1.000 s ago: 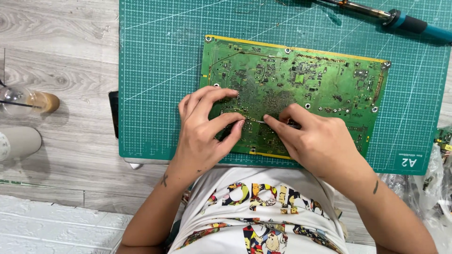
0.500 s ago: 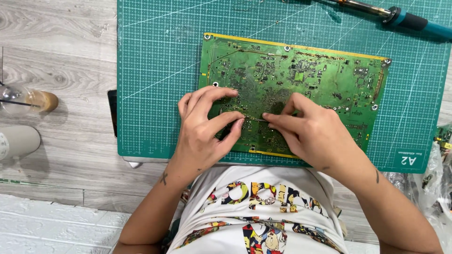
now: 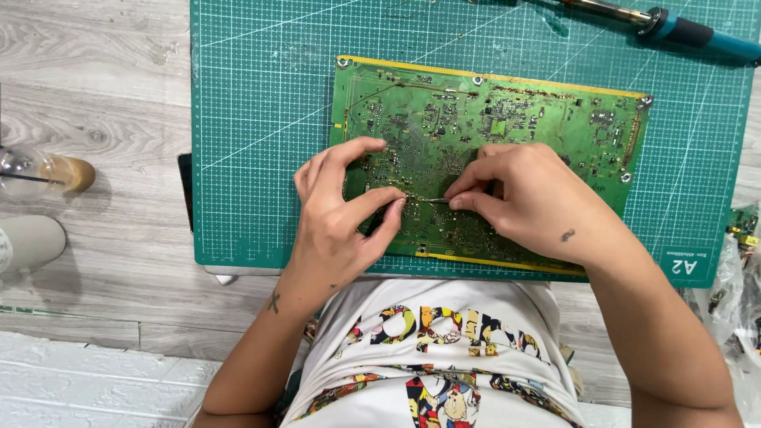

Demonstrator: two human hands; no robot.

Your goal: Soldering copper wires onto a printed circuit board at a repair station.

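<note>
A large green circuit board [image 3: 507, 135] with a yellow edge lies flat on a teal cutting mat [image 3: 261, 119]. My left hand [image 3: 341, 214] rests on the board's near left part, thumb and forefinger pinched at one end of a thin metal piece [image 3: 432, 200]. My right hand [image 3: 531, 202] pinches the other end of that piece with thumb and fingertips. The piece lies just above the board's surface between both hands. What it is exactly is too small to tell.
A soldering iron [image 3: 682, 33] with a blue-green handle lies at the mat's far right. On the wooden floor at left stand a clear cup with brown liquid [image 3: 47, 173] and a white object [image 3: 28, 242]. Clear bags of parts [image 3: 737, 269] sit at right.
Both hands stayed pinched together over the board. My right hand's fingers shifted slightly; the view moved a little.
</note>
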